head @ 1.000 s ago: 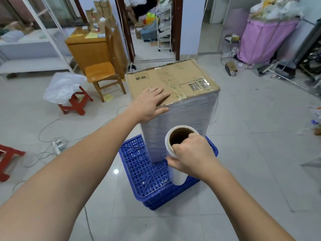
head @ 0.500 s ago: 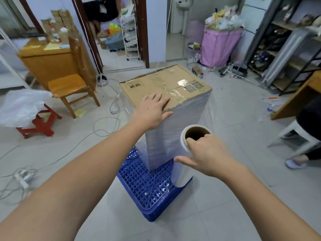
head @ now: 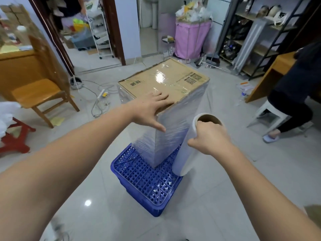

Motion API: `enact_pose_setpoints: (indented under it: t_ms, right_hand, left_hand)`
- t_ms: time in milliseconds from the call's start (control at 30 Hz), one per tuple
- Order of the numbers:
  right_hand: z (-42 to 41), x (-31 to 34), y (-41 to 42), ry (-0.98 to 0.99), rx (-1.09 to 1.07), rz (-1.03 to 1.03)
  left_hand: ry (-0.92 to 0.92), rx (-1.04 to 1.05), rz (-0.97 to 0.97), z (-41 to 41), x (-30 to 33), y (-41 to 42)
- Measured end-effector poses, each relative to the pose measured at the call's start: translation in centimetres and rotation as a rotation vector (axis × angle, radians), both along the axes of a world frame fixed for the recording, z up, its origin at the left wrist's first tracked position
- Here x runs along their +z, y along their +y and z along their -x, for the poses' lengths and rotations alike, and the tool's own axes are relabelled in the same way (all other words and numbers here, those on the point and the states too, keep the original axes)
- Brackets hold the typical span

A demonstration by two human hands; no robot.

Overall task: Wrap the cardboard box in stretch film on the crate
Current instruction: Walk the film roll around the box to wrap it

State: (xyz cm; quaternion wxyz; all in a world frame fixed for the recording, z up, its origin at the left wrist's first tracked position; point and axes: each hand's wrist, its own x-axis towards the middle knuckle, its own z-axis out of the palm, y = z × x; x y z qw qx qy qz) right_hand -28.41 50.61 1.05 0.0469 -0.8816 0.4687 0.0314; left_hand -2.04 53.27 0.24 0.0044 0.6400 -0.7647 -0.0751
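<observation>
A tall cardboard box (head: pixel 166 80) stands upright on an overturned blue plastic crate (head: pixel 147 181), its sides covered in layers of clear stretch film. My left hand (head: pixel 149 108) rests flat on the box's near top edge, fingers spread and thumb down the side. My right hand (head: pixel 210 136) grips the top of the stretch film roll (head: pixel 184 160), fingers hooked into its cardboard core. The roll hangs upright beside the box's near right corner, over the crate's edge. A sheet of film runs from the roll along the box's right side.
A wooden chair (head: pixel 40 96) and desk stand at left, with a red stool (head: pixel 15 138) nearer. Cables and a power strip (head: pixel 102 93) lie on the tiles behind the box. A seated person (head: pixel 295 94) and a wooden table are at right. A pink laundry bin (head: pixel 189 37) stands behind.
I have walked round the box to the right, so the view has swung. The roll has moved with my right hand round the box's right corner. My left hand stays on the top.
</observation>
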Motion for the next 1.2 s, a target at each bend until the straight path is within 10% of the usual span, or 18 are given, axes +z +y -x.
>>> enact_pose_setpoints:
  t_ms: [200,733,1200]
  right_hand:
    - [-1.0,-0.3,-0.7,0.044,0.058,0.170]
    - [0.8,-1.8,4.1,-0.028,0.778,0.291]
    - [0.7,-1.0,6.0,-0.127,0.670,0.232]
  left_hand:
    - [-0.278,-0.069,0.167,-0.1,-1.9,0.0]
    - [-0.308,0.035,0.267,2.3,-3.2,-0.1]
    - [-0.271,0.068,0.211,2.6,-2.4,0.2]
